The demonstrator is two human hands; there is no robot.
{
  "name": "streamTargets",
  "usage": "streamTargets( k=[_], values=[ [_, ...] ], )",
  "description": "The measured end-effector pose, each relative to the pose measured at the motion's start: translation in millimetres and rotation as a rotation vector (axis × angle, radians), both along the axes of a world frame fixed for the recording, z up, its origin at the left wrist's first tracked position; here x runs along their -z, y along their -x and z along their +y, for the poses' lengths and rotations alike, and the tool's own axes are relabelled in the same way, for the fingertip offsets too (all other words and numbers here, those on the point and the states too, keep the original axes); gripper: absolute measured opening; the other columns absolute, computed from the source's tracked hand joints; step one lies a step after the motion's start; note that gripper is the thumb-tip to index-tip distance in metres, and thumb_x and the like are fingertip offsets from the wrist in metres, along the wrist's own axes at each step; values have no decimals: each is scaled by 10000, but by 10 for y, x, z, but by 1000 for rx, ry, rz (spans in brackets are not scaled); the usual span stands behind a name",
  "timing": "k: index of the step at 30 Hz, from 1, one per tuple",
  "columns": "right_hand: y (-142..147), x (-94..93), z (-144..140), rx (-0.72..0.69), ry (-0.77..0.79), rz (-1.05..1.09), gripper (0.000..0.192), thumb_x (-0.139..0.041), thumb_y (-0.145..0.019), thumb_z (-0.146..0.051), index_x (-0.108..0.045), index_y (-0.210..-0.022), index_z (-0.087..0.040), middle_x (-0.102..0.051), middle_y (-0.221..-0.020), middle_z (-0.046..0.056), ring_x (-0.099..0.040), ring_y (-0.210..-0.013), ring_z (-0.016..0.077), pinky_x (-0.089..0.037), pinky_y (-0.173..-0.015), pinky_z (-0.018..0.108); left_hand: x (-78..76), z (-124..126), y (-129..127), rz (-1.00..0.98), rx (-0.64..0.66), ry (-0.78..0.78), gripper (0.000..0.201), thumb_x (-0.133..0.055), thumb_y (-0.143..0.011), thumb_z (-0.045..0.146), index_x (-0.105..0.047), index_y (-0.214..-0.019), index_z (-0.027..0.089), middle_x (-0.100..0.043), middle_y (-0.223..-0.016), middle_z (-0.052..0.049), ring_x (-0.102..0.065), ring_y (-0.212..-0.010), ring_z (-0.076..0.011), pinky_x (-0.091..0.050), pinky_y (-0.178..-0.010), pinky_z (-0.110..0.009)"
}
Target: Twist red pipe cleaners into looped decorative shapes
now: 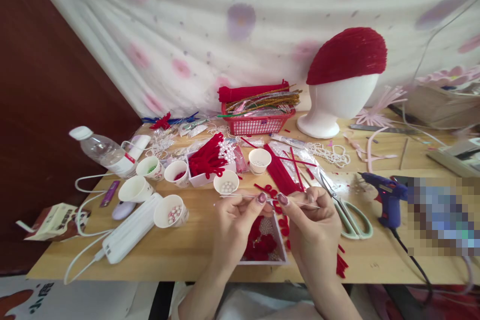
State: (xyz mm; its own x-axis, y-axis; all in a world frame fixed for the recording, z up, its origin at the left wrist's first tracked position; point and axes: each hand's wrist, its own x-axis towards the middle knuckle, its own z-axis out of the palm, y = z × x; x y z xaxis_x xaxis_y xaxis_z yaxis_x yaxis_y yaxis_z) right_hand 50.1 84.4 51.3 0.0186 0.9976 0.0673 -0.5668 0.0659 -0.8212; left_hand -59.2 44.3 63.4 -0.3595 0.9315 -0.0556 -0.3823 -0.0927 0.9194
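I see both hands, left hand [234,217] and right hand [313,220], with fingers pinched on a thin wire [240,195]; it could slip, spilling the bead cup [226,182] at twelve o'clock.

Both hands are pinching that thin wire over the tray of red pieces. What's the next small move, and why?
Probably dip the wire's left tip into the paper cup of white beads to pick one up. The left hand and right hand pinch the thin wire level; no bead can be made out on it, and its left end lies just below that cup.
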Motion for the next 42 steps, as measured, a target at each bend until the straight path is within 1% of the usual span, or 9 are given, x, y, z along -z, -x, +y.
streamTargets(
  k=[4,11,14,16,19,26,30,36,42],
  values=[
    [-37,55,7,-3,-79,-50,389,-862,-699,-133,-502,-812,-225,-726,-647,-54,-675,-572,112,-572,-639,211,14,15,36,-44,52,-10,249,-763,-820,406,-765,-743,169,-763,-651,-25,-721,-593,-163,-613,-609,-248],
    [-122,92,66,-28,-170,-216,322,-818,-776,-187,-512,-858,-238,-696,-654,-60,-623,-557,112,-536,-588,218,85,21,131,35,-17,-78,206,-760,-830,368,-736,-748,180,-734,-636,-3,-704,-605,-151,-595,-648,-247],
    [-266,15,130,51,-451,-580,241,-782,-820,-223,-613,-987,-257,-722,-942,18,-680,-849,189,-558,-765,332,87,-11,148,198,-88,-97,175,-706,-878,305,-727,-748,190,-740,-662,2,-702,-635,-143,-577,-677,-228],
    [-355,-77,158,186,-718,-925,245,-785,-825,-237,-680,-1043,-278,-695,-1123,51,-619,-1069,256,-472,-966,457,74,-31,147,333,-109,-102,175,-675,-898,267,-722,-748,190,-746,-682,-3,-705,-654,-148,-562,-669,-220],
    [-397,-209,152,222,-977,-1258,124,-706,-902,-226,-717,-1014,-278,-745,-1042,28,-590,-1099,287,-334,-1065,542,48,-42,128,517,-114,-140,188,-631,-923,226,-718,-759,194,-749,-735,-7,-701,-700,-150,-537,-670,-215],
    [-286,-240,85,114,-1025,-1283,195,-525,-991,-122,-694,-989,-220,-765,-876,-31,-690,-872,187,-77,-1176,541,19,-53,104,847,-205,-236,190,-605,-922,123,-679,-764,198,-726,-777,13,-634,-727,-128,-486,-721,-219],
    [-268,-190,78,117,-1027,-1269,260,-447,-1023,-123,-693,-991,-200,-754,-849,-28,-692,-830,162,-47,-1178,522,30,-69,136,939,-234,-281,183,-607,-919,101,-679,-792,212,-728,-801,17,-603,-824,-145,-478,-813,-235],
    [-293,-115,109,168,-1107,-1312,287,-392,-1048,-150,-675,-1009,-175,-753,-842,-3,-680,-782,149,-70,-1170,497,56,-60,137,956,-237,-270,190,-635,-908,116,-697,-780,242,-727,-799,34,-594,-838,-151,-481,-803,-230],
    [-323,-67,104,151,-1137,-1335,277,-412,-937,-27,-640,-1012,-166,-722,-780,-1,-657,-757,159,-113,-1162,502,31,-52,80,923,-210,-244,183,-626,-916,134,-714,-800,244,-729,-808,22,-623,-793,-153,-490,-754,-246]
  ],
)
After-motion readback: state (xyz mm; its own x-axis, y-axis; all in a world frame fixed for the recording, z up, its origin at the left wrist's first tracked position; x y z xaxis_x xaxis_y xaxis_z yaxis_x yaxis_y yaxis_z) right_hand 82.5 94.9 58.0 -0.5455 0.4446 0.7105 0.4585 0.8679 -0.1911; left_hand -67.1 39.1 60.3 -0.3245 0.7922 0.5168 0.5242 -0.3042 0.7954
